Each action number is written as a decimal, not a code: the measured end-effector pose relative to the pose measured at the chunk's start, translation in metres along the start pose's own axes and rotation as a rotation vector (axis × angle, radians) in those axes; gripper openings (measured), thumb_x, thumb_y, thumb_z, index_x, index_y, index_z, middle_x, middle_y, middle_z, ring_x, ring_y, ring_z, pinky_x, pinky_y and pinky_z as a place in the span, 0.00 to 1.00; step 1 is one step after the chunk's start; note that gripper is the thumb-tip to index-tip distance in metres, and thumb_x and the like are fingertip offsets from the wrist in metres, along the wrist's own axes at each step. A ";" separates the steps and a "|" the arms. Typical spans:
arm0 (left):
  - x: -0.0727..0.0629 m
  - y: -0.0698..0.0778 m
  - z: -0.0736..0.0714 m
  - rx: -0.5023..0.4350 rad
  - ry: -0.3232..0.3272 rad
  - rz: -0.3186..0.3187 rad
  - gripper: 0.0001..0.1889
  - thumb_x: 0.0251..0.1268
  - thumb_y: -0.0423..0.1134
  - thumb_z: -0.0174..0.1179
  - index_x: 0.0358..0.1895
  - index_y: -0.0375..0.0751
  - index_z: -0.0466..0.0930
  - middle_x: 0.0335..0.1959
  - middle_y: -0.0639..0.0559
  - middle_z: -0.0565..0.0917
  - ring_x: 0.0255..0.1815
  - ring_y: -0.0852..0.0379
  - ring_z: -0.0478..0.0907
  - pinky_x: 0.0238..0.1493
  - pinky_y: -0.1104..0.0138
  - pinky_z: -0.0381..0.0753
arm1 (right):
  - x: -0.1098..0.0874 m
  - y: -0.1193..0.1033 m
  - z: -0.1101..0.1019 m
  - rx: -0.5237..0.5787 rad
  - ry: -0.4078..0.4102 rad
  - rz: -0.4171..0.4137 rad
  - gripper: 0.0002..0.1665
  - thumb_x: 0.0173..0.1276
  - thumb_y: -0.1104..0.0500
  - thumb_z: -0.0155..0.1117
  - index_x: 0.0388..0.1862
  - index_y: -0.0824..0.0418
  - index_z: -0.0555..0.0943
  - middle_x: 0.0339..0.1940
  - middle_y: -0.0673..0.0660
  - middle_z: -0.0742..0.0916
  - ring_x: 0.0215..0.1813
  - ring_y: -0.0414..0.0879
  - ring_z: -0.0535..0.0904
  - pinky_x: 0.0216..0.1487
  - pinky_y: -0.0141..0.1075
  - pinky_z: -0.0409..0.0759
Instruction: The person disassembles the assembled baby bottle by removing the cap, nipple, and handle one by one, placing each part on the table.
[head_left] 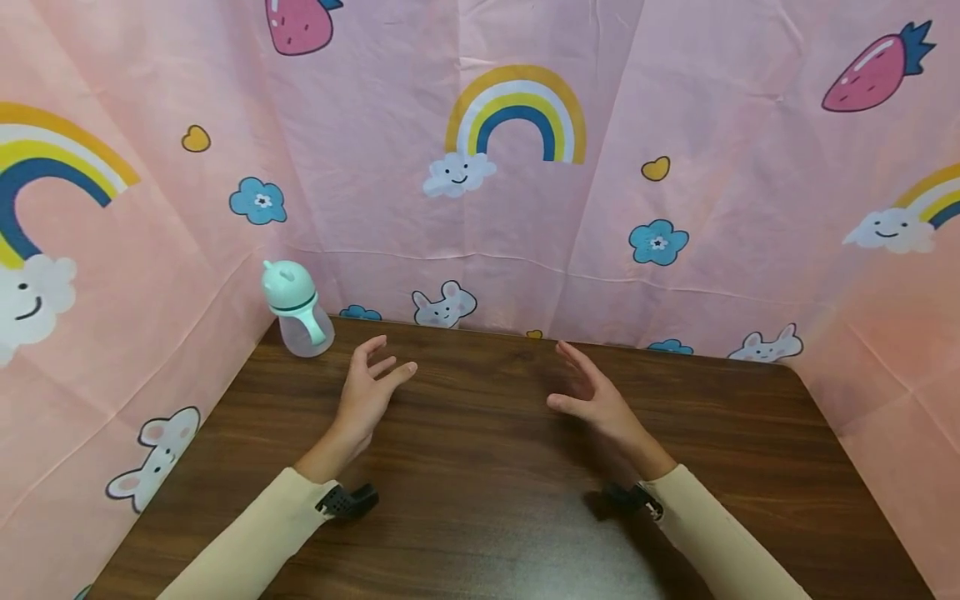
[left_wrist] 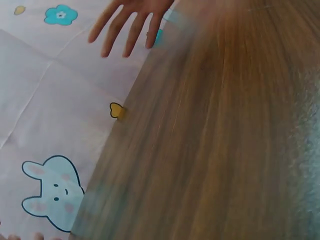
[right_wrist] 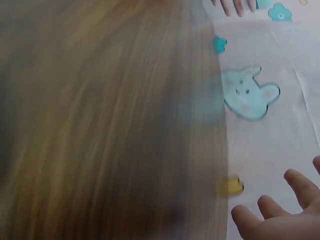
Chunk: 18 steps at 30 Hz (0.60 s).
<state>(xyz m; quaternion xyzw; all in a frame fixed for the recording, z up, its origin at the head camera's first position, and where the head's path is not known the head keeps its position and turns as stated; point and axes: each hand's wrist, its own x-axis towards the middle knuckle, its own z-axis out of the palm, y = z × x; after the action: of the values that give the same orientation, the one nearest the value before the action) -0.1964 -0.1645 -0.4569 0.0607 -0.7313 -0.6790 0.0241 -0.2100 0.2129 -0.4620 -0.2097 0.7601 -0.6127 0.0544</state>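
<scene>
My left hand (head_left: 367, 392) hovers over the left half of the brown wooden table (head_left: 480, 483), fingers loosely spread and holding nothing. Just beyond it, to the left, a baby bottle (head_left: 297, 308) stands upright at the far left corner, with a mint-green cap and handle and a clear body. A gap lies between the hand and the bottle. Over the right half, my right hand (head_left: 600, 403) is likewise relaxed, thumb apart from the fingers, with nothing in it. In the right wrist view the fingers (right_wrist: 270, 207) of that hand show at the lower right corner.
A pink cloth (head_left: 525, 225) printed with rainbows, flowers and rabbits hangs behind the table and along both sides. Each wrist wears a black strap with a small device, the left device (head_left: 348, 502) and the right device (head_left: 633, 499).
</scene>
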 end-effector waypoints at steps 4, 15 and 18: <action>-0.006 -0.001 -0.008 -0.047 0.095 -0.026 0.41 0.81 0.39 0.68 0.86 0.37 0.54 0.87 0.41 0.55 0.83 0.40 0.65 0.78 0.49 0.67 | 0.013 -0.006 0.023 0.012 -0.024 0.023 0.54 0.75 0.62 0.77 0.92 0.59 0.58 0.91 0.62 0.62 0.90 0.65 0.51 0.84 0.67 0.51; -0.014 -0.004 -0.031 -0.085 0.352 -0.043 0.38 0.79 0.40 0.67 0.82 0.35 0.56 0.82 0.41 0.60 0.81 0.42 0.64 0.74 0.52 0.66 | 0.048 -0.014 0.075 0.003 -0.058 0.029 0.54 0.71 0.60 0.81 0.90 0.54 0.64 0.89 0.55 0.67 0.89 0.62 0.56 0.85 0.61 0.58; -0.009 -0.005 -0.042 -0.107 0.408 -0.044 0.39 0.78 0.36 0.66 0.82 0.34 0.55 0.83 0.40 0.58 0.81 0.40 0.61 0.73 0.53 0.67 | 0.057 -0.016 0.087 0.014 -0.048 0.027 0.52 0.70 0.59 0.81 0.88 0.55 0.67 0.88 0.56 0.68 0.89 0.63 0.58 0.84 0.61 0.59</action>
<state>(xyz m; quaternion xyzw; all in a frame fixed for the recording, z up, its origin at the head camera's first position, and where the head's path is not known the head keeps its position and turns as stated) -0.1821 -0.2056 -0.4578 0.2115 -0.6727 -0.6908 0.1599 -0.2277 0.1093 -0.4580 -0.2138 0.7570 -0.6119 0.0822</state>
